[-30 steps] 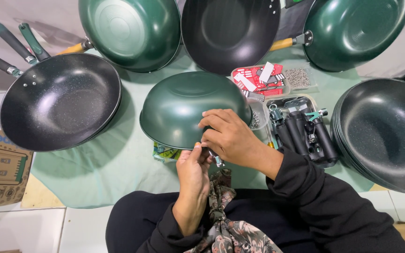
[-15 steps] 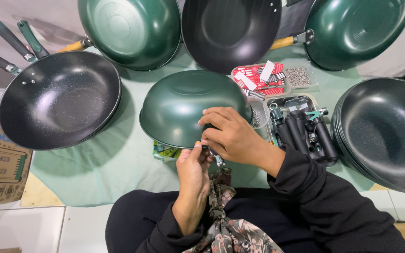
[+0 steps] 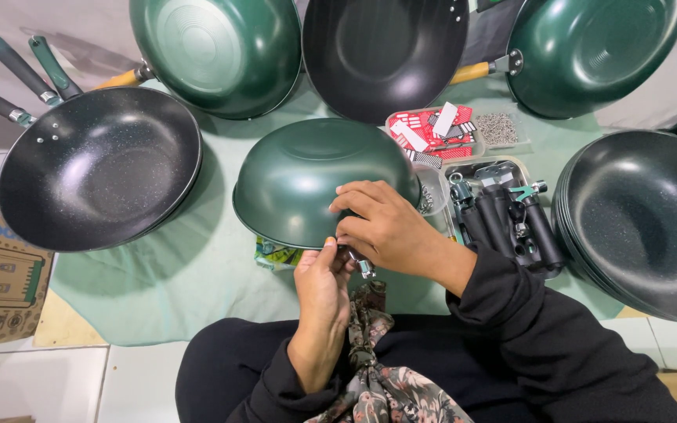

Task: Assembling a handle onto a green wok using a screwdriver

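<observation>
The green wok (image 3: pixel 307 176) lies upside down on the green cloth (image 3: pixel 158 290), just before the person's lap. The right hand (image 3: pixel 385 227) has its grip closed on the wok's near rim, and the left hand (image 3: pixel 323 278) pinches a small metal fitting (image 3: pixel 363 266) at that same rim. To the right is a tray of black handles (image 3: pixel 503 219), to the left a black pan (image 3: pixel 99 168).

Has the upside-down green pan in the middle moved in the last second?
No. The upside-down green pan sits in the same spot beside the tray of black handles.
</observation>
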